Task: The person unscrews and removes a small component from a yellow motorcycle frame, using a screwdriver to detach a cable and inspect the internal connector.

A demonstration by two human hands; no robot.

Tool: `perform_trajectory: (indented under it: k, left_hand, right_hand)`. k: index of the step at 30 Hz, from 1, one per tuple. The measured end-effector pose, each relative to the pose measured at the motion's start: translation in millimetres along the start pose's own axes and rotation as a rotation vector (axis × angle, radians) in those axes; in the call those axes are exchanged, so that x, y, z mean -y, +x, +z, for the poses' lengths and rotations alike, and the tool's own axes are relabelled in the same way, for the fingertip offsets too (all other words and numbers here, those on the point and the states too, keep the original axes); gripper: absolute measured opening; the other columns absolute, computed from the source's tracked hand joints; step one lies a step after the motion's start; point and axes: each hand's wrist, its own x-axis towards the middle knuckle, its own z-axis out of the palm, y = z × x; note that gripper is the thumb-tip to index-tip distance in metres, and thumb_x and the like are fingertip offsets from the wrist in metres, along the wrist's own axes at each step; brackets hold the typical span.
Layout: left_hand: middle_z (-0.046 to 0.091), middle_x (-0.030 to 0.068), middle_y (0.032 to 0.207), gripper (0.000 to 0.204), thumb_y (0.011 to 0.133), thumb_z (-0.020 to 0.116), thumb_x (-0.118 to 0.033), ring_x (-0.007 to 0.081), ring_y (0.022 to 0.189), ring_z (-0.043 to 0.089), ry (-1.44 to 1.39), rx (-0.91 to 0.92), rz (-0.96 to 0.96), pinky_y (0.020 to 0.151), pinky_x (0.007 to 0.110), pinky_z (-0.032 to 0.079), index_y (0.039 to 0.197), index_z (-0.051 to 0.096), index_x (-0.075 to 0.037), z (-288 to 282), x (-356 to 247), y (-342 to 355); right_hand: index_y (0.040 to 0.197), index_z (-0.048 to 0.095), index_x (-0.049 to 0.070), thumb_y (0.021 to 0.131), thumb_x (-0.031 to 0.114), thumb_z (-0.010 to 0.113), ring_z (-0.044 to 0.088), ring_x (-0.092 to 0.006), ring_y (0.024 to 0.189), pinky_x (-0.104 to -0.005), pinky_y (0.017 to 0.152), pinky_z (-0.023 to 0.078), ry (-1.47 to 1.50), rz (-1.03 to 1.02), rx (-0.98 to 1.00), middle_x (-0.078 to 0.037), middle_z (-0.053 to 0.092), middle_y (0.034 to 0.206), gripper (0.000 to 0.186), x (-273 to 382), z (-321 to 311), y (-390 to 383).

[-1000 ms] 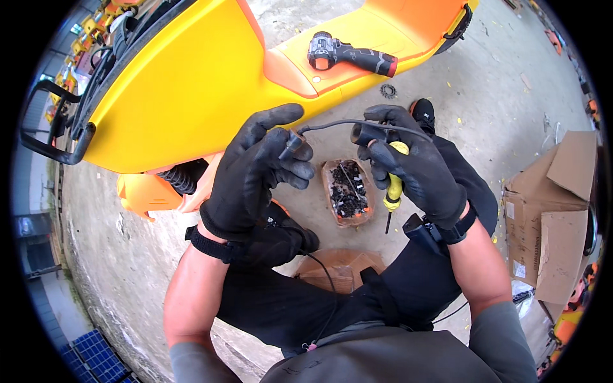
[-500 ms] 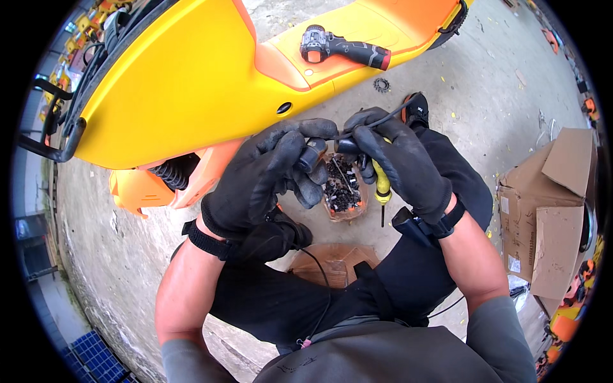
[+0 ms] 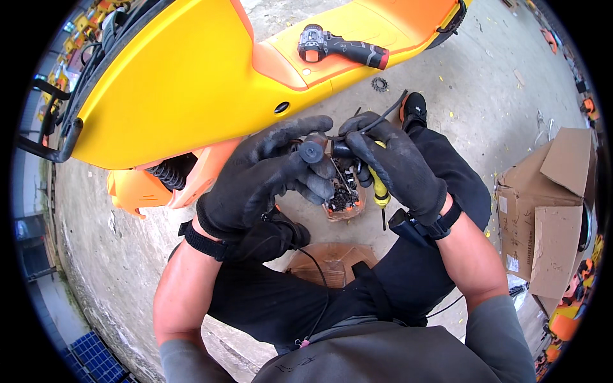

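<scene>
A small black round part (image 3: pixel 312 152) was gripped in the left hand (image 3: pixel 268 175) and had been raised closer; a black cable (image 3: pixel 377 121) and yellow screwdriver (image 3: pixel 380 191) were clasped by the right hand (image 3: pixel 396 166), above the parts tub (image 3: pixel 345 201).

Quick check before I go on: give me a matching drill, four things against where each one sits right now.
Things:
1. drill
2. screwdriver
3. cardboard box
4. small container of parts

Places:
A. on the ground at the person's right
B. lying on the yellow body panel
C. on the ground below both hands
D. tucked in the right hand

Pairs: 1-B, 2-D, 3-A, 4-C
</scene>
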Motion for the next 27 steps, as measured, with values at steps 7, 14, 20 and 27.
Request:
perform_trajectory:
  k: [7, 14, 20, 27]
  left_hand:
    - [0.066, 0.0136, 0.11, 0.057, 0.094, 0.069, -0.027, 0.0213, 0.095, 0.067, 0.077, -0.068, 0.135, 0.086, 0.034, 0.055, 0.14, 0.049, 0.001, -9.6, 11.6, 2.2]
    - [0.067, 0.0101, 0.109, 0.046, 0.097, 0.066, -0.023, 0.0161, 0.097, 0.065, 0.173, -0.098, 0.062, 0.084, 0.031, 0.054, 0.135, 0.055, 0.002, -13.3, 12.7, 7.4]
    - [0.066, 0.0072, 0.107, 0.044, 0.097, 0.066, -0.022, 0.0148, 0.094, 0.065, 0.16, -0.061, 0.155, 0.084, 0.03, 0.054, 0.133, 0.056, 0.002, -15.1, 16.7, 6.7]
    - [0.065, 0.0074, 0.106, 0.043, 0.096, 0.068, -0.018, 0.017, 0.094, 0.065, 0.061, -0.019, 0.178, 0.083, 0.031, 0.053, 0.132, 0.056, 0.003, -13.9, 21.4, 7.7]
  right_hand:
    - [0.115, 0.062, 0.004, 0.102, 0.015, 0.057, 0.065, -0.0082, 0.094, -0.0225, 0.068, 0.051, -0.124, -0.151, -0.139, -0.006, 0.067, 0.103, 0.018, -5.1, 0.8, 0.8]
    - [0.113, 0.063, 0.003, 0.098, 0.013, 0.061, 0.066, -0.0135, 0.097, -0.0294, 0.088, 0.052, -0.182, -0.254, -0.215, -0.009, 0.071, 0.101, 0.019, -9.9, 8.2, -1.5]
    - [0.112, 0.062, 0.003, 0.097, 0.014, 0.062, 0.066, -0.0129, 0.097, -0.0288, 0.088, 0.052, -0.105, -0.186, -0.149, -0.009, 0.069, 0.103, 0.019, -5.1, 5.8, -0.5]
    - [0.115, 0.061, 0.003, 0.099, 0.018, 0.061, 0.065, -0.0127, 0.096, -0.0279, 0.086, 0.052, -0.018, -0.191, -0.069, -0.008, 0.067, 0.103, 0.022, -2.9, -1.4, -1.2]
